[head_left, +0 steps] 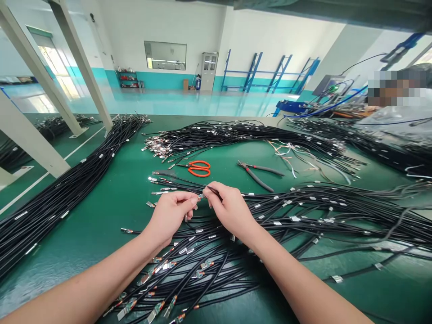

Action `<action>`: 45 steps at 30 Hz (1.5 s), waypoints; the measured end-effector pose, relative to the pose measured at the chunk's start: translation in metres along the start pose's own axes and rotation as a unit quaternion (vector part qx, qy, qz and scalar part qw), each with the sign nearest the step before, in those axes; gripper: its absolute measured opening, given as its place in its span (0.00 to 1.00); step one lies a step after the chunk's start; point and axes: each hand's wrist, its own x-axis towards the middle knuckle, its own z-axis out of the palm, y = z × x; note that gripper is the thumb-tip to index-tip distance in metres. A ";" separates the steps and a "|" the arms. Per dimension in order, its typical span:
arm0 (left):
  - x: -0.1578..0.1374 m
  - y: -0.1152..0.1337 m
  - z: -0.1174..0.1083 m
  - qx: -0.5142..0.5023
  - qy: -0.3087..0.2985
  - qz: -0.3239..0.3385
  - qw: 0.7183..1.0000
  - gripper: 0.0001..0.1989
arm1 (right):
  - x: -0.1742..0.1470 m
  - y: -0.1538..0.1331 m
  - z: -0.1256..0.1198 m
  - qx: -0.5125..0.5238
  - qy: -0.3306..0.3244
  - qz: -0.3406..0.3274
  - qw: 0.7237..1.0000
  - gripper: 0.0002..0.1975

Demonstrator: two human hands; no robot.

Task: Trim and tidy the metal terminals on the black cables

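My left hand [171, 213] is closed in a pinch on the small connector end [201, 196] of a black cable. My right hand [232, 210] grips the same cable just behind that end, thumb against fingers. The fingertips of both hands almost meet, and they partly hide the connector. Below them lies a loose spread of black cables [216, 270], with metal plugs and small green circuit boards at their ends. More cable ends [158, 180] with silvery plugs lie just beyond my left hand. Orange-handled snips [199, 168] and dark-handled cutting pliers [258, 173] rest beyond my hands.
A long cable bundle [84, 171] runs along the left, beside white posts [79, 58]. Another bundle [236, 132] lies across the back of the green table [118, 198]. Stripped wire scraps [292, 157] lie right of the pliers. A person [398, 105] is at the far right.
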 end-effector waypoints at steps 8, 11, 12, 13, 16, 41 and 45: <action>-0.001 0.005 -0.001 0.009 0.060 0.020 0.998 0.09 | -0.003 0.003 -0.004 -0.075 -0.006 -0.058 0.995 0.08; 0.002 0.010 -0.010 0.012 0.091 0.041 0.995 0.16 | -0.007 -0.004 -0.003 -0.138 -0.103 -0.088 0.981 0.09; 0.003 0.012 -0.015 0.028 0.098 0.041 0.994 0.19 | -0.008 -0.007 -0.002 -0.158 -0.135 -0.096 0.973 0.10; 0.003 0.013 -0.020 0.059 0.100 0.039 0.993 0.21 | -0.010 -0.011 -0.001 -0.174 -0.160 -0.103 0.966 0.10; -0.004 0.013 -0.036 0.257 0.112 0.072 0.957 0.23 | -0.015 -0.020 0.002 -0.198 -0.202 -0.126 0.951 0.10; -0.051 0.011 -0.033 0.518 -0.088 0.135 0.840 0.14 | 0.010 0.017 0.006 -0.311 -0.037 -0.055 0.948 0.08; -0.038 0.013 -0.037 0.413 -0.067 0.123 0.900 0.10 | 0.008 0.018 -0.001 -0.259 0.019 -0.072 0.963 0.08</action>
